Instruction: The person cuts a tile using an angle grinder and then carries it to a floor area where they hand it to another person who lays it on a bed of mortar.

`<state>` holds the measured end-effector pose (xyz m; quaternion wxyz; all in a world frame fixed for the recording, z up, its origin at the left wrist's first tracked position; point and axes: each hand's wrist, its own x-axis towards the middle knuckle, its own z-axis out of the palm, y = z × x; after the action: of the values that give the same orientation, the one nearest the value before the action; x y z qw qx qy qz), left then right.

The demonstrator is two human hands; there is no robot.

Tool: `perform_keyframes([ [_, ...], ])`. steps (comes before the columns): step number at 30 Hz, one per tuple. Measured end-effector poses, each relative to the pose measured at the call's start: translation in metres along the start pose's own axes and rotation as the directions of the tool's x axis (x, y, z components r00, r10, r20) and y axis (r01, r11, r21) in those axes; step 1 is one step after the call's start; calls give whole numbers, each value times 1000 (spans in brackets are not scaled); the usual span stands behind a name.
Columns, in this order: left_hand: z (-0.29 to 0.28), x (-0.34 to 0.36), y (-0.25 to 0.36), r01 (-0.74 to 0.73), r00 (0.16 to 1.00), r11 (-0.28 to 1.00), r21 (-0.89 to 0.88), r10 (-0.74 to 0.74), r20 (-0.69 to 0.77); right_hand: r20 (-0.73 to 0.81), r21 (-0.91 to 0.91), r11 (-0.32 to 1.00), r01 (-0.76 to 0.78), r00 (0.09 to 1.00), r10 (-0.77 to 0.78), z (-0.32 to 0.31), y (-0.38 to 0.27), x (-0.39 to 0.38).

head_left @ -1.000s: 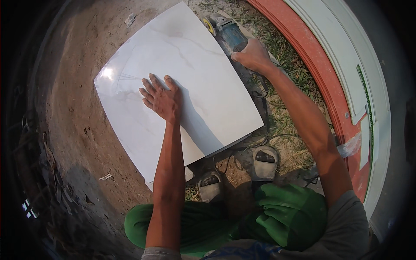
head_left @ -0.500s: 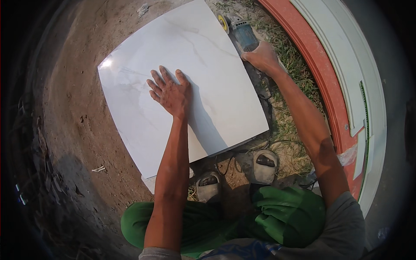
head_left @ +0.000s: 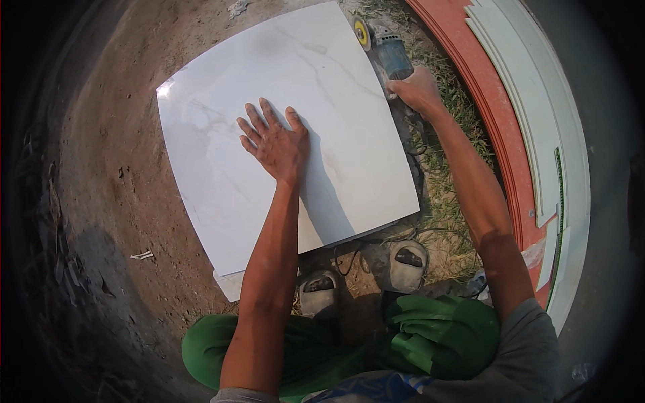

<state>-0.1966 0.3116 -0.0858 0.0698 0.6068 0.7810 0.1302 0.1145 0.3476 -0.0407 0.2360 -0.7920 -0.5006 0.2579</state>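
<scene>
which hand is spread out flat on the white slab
The left hand: it lies open, palm down on the white slab, while the right hand grips the blue angle grinder.

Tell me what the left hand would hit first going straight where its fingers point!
The left hand looks free to slide across the white slab to its far edge, then probably meets dirt.

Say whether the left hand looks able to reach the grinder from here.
Probably yes: the way across the white tile from the left hand looks free, though the right hand holds the grinder.
</scene>
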Motion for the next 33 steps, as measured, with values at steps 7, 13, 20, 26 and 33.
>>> perform_keyframes([
  [7, 2, 0, -1, -1, 1000, 1000, -11, 1, 0, 70, 26, 1000, -15, 997, 13, 6, 9, 14],
  [13, 2, 1, -2, -9, 1000, 1000, -24, 9, -5, 102, 16, 1000, -11, 995, 9, 5, 5, 16],
  [20, 1, 1, -1, -6, 1000, 1000, -20, 5, -12, 76, 28, 998, -52, 996, 50, 5, -8, 15],
  [26, 3, 1, -1, -16, 999, 1000, -6, 16, -30, 68, 4, 998, -58, 996, 58, 5, -8, 19],
  [33, 3, 2, -2, -13, 1000, 1000, -8, 12, -28, 77, -27, 998, -60, 995, 62, 3, -17, 20],
])
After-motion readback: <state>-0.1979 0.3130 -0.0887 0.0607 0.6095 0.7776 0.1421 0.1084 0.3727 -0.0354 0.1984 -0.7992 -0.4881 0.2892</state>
